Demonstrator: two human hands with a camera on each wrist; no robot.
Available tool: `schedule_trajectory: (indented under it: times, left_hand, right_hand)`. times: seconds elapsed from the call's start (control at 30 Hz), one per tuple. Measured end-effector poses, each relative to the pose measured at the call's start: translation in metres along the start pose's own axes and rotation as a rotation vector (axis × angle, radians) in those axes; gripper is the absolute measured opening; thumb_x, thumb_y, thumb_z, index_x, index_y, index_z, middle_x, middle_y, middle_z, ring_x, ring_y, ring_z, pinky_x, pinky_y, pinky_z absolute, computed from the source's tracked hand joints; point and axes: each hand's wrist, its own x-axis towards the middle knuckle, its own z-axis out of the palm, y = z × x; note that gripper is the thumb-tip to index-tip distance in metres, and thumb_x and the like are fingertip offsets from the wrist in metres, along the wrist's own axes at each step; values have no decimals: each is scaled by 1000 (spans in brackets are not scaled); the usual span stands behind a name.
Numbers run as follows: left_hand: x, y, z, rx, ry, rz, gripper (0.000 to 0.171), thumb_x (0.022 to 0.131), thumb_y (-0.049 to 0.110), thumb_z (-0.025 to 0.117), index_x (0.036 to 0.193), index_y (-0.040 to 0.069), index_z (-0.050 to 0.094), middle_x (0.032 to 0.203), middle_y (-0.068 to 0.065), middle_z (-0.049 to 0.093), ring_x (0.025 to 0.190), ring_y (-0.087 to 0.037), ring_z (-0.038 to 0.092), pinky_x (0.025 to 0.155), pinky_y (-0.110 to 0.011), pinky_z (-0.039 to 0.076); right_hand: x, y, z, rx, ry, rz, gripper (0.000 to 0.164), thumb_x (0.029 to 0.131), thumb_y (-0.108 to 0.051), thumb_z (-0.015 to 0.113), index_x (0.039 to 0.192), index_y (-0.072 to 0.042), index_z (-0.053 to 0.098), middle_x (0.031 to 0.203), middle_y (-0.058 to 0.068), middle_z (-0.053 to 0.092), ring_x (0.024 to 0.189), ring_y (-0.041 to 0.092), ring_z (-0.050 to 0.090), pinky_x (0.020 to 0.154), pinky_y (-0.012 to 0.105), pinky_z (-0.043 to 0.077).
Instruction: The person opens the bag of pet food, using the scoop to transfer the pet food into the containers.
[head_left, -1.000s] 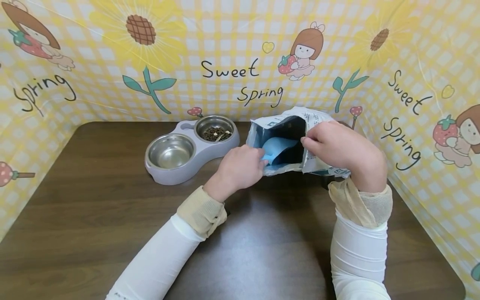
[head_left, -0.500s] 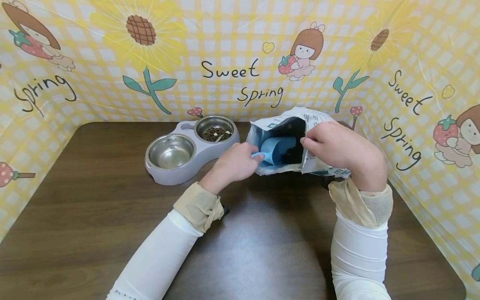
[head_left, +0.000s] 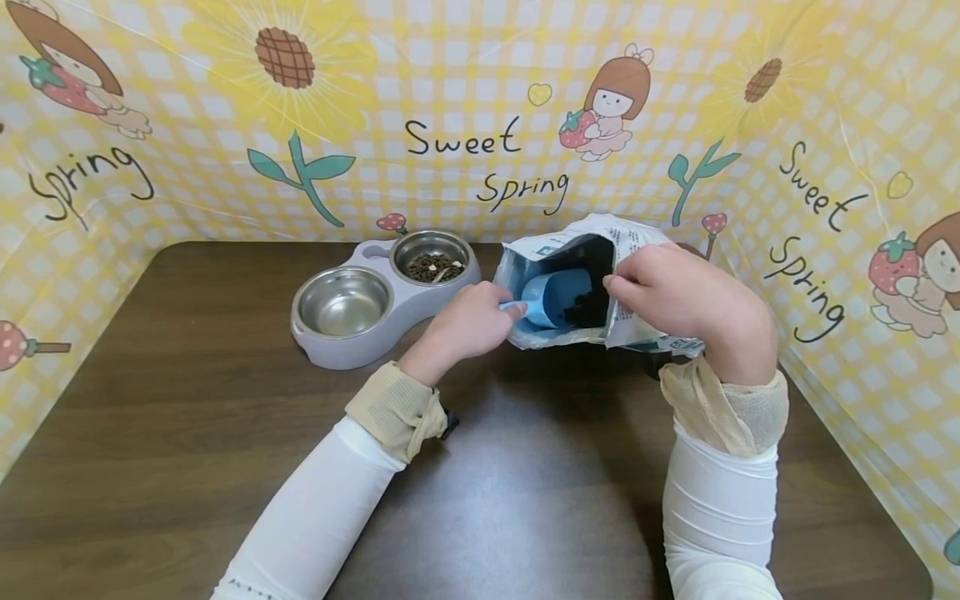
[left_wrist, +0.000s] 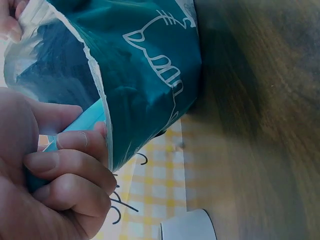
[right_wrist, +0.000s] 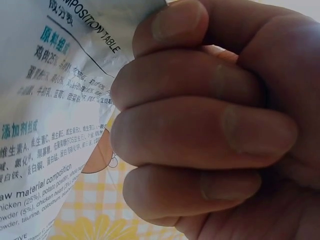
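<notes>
My left hand [head_left: 468,323] grips the handle of a light blue scoop [head_left: 555,293], whose cup lies inside the mouth of a pet food bag [head_left: 558,244]. Dark kibble [head_left: 588,310] shows at the scoop's far side. In the left wrist view, fingers [left_wrist: 75,165] curl round the scoop's handle [left_wrist: 87,120] right at the bag's rim. My right hand [head_left: 675,296] pinches the bag's upper edge and holds the mouth apart. The right wrist view has its curled fingers [right_wrist: 190,130] beside the printed bag wall [right_wrist: 55,115]. The bag's far end is hidden behind this hand.
Left of the bag, a pale purple double feeder [head_left: 405,292] stands on the brown table [head_left: 225,467]. Its left steel bowl [head_left: 343,304] is bare; the right bowl [head_left: 433,246] contains brown kibble. A patterned yellow cloth [head_left: 450,75] walls the back and sides.
My left hand has drawn back slightly to the left with the scoop. The scoop has turned from cup-down to cup facing right, showing kibble. My right hand has stayed on the bag.
</notes>
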Motion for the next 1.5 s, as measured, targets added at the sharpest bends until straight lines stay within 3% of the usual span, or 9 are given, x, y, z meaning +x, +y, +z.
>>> schedule_trajectory:
  times: [0.23, 0.47, 0.57, 0.83, 1.17, 1.33, 1.5]
  left_hand:
    - [3, -7, -3, -100, 0, 11, 42, 101, 34, 49, 64, 14, 51, 63, -3, 43, 60, -19, 46, 56, -31, 37]
    - [4, -18, -4, -357, -18, -5, 43, 102, 30, 51, 68, 5, 58, 57, 0, 43, 48, -14, 34, 48, -27, 30]
    - [3, -18, -6, -418, -32, -17, 42, 102, 30, 52, 71, 2, 62, 57, 1, 44, 48, -13, 34, 48, -26, 30]
    - [2, -17, -8, -489, -55, -44, 40, 102, 29, 52, 79, -1, 65, 57, 3, 43, 53, -12, 36, 54, -26, 32]
    - [2, -21, -10, -497, -44, -47, 38, 101, 29, 53, 82, 0, 68, 61, -1, 48, 53, -13, 38, 52, -24, 32]
    - [3, -22, -11, -608, -56, -80, 31, 101, 20, 54, 99, -5, 71, 77, -9, 58, 66, -16, 47, 57, -21, 36]
    - [0, -23, -19, -657, -105, -121, 31, 102, 21, 53, 110, -3, 70, 75, -3, 59, 55, -11, 43, 45, -19, 30]
  right_hand:
    - [0, 1, 0, 18, -5, 6, 46, 98, -18, 49, 53, -13, 47, 51, -2, 34, 45, 17, 41, 50, 31, 39]
    - [0, 1, 0, 28, -8, 3, 46, 99, -18, 49, 53, -13, 46, 51, -3, 34, 44, 16, 40, 50, 31, 39]
    - [-1, 1, 0, 35, -11, 6, 46, 99, -17, 49, 53, -13, 47, 50, -2, 34, 44, 16, 40, 50, 31, 39]
    - [-1, 1, -2, 32, -18, 8, 45, 99, -17, 48, 55, -12, 48, 51, -2, 36, 44, 17, 42, 49, 31, 39]
    - [-1, 1, -1, 38, -11, 12, 44, 99, -17, 47, 55, -11, 49, 51, -1, 36, 45, 17, 42, 50, 31, 39]
    - [-1, 1, -2, 46, -19, 22, 43, 99, -17, 47, 56, -11, 51, 51, 0, 37, 46, 18, 43, 50, 31, 40]
    - [-1, 2, -1, 48, -17, 15, 43, 99, -17, 47, 56, -11, 51, 52, 0, 38, 46, 18, 43, 51, 32, 40]
